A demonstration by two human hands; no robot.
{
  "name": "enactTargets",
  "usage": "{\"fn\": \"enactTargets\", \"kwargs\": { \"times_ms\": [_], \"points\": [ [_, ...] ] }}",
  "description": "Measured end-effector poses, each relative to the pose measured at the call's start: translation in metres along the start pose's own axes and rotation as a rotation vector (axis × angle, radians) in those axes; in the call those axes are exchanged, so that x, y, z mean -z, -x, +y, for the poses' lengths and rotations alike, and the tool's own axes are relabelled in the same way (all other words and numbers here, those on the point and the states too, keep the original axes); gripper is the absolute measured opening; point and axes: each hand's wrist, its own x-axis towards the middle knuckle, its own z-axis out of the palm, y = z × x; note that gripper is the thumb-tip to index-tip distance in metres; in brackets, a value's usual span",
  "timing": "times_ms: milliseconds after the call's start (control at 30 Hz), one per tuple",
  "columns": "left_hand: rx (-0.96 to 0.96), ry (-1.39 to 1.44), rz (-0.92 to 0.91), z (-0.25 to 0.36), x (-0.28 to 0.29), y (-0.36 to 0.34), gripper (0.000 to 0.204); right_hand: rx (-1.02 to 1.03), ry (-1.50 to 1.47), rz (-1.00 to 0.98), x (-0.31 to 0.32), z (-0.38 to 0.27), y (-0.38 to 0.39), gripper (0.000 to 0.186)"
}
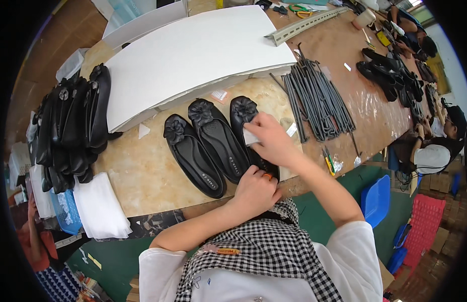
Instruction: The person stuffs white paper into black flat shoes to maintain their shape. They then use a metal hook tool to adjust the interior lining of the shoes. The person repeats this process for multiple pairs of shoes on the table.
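Three black flat shoes with flower ornaments lie side by side on the pale board: a left one [193, 166], a middle one [218, 143] and a right one [242, 111]. My left hand [254, 186], an orange band on one finger, grips the heel end of the right shoe, which it mostly hides. My right hand [267, 136] is closed on a small white wad [251, 137], paper or cloth, pressed at that shoe just behind its flower.
Several black shoes [72, 121] are piled at left above white sheets [97, 201]. A white paper stack [188, 55] lies behind. Dark metal rods [319, 100], cutters [328, 161], more shoes [384, 75] and a blue bin [374, 204] are at right. Co-workers [447, 136] sit at the edges.
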Motion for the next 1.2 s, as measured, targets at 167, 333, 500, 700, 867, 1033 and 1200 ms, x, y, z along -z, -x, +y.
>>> {"fn": "enactTargets", "kwargs": {
  "times_ms": [167, 333, 500, 700, 867, 1033, 1200],
  "points": [
    [-0.074, 0.008, -0.032, -0.002, 0.003, -0.005, 0.032, -0.294, -0.145, 0.161, -0.005, 0.033, -0.026, 0.065],
    [-0.197, -0.474, -0.408, -0.030, 0.070, -0.057, 0.040, -0.295, -0.101, 0.112, -0.008, 0.043, -0.021, 0.064],
    [0.299, -0.866, 0.600, -0.256, 0.173, -0.105, 0.070, -0.378, -0.345, 0.061, 0.025, 0.002, 0.034, 0.052],
    [0.431, -0.322, 0.226, -0.193, 0.130, -0.109, 0.058, -0.374, -0.894, 0.351, 0.025, -0.012, 0.048, 0.074],
    [0.442, -0.680, 0.489, -0.223, 0.160, -0.098, 0.060, -0.378, -1.125, 0.278, 0.029, -0.030, 0.036, 0.074],
    [0.481, -0.534, 0.622, -0.241, 0.147, -0.093, 0.048, -0.363, -0.931, 0.105, 0.029, -0.045, 0.034, 0.065],
    [-0.189, -0.252, 0.544, -0.063, 0.114, -0.047, 0.015, -0.521, -1.544, 0.331, 0.032, -0.040, 0.033, 0.062]
  ]
}}
